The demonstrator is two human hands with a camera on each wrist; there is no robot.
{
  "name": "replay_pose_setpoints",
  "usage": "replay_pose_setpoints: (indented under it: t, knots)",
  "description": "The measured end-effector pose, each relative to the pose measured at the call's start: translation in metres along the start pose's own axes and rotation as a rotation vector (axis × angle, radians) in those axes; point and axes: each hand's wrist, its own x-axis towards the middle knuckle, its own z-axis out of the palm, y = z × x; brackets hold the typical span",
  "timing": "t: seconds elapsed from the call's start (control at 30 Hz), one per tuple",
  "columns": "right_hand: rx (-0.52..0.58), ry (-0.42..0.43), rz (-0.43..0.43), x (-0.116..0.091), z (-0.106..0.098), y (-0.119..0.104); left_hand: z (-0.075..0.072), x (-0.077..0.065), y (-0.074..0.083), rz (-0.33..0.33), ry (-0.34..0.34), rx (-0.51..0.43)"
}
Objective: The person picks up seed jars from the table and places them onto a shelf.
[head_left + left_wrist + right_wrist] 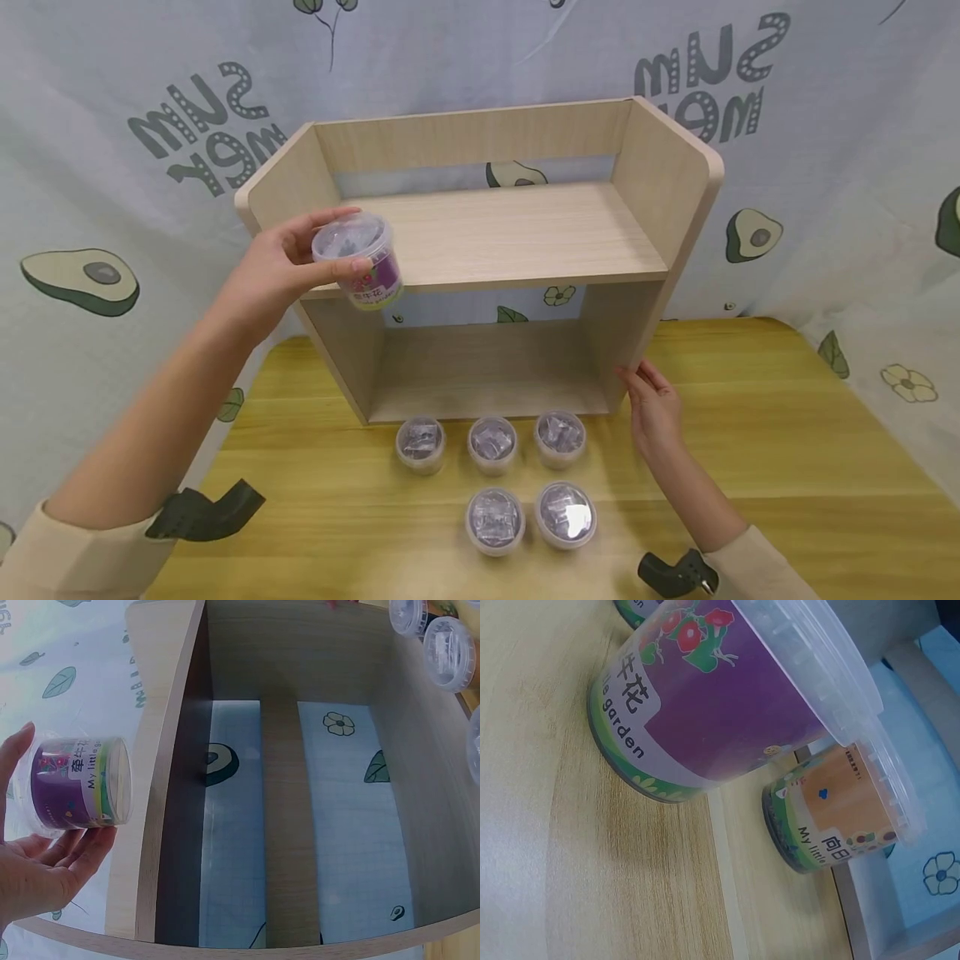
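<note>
My left hand [273,271] grips a clear plastic tub [378,279] with a purple label, thumb on the near side and fingers behind. The tub is in the air in front of the left end of the upper board of a pale wooden two-tier shelf [495,237]. In the left wrist view the same tub [71,784] appears beside the shelf board, with the fingers [82,859] under it. Low on the shelf's right side panel, my right hand [656,412] holds the front edge between thumb and fingers. That hand is out of sight in the right wrist view.
Several lidded tubs stand on the wooden table [750,433] in front of the shelf, including a back-row tub [492,442] and a front-row tub [495,521]. One has a purple label [727,697], another an orange label [840,799]. A printed cloth [847,167] hangs behind.
</note>
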Motion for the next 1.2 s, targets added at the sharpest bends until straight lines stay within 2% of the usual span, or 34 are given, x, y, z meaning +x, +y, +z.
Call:
replay_pose_setpoints:
  t: [0.27, 0.73, 1.2]
  knots:
    - [0.006, 0.007, 0.005, -0.001, 0.0, -0.001, -0.001, 0.016, 0.002, -0.018, 0.028, -0.029]
    - [-0.022, 0.003, 0.011, -0.001, 0.0, -0.001, 0.005, 0.037, 0.002, -0.077, 0.065, 0.08]
    - [-0.016, 0.0, 0.02, -0.003, -0.001, -0.001, 0.007, 0.051, -0.004, -0.095, 0.106, 0.081]
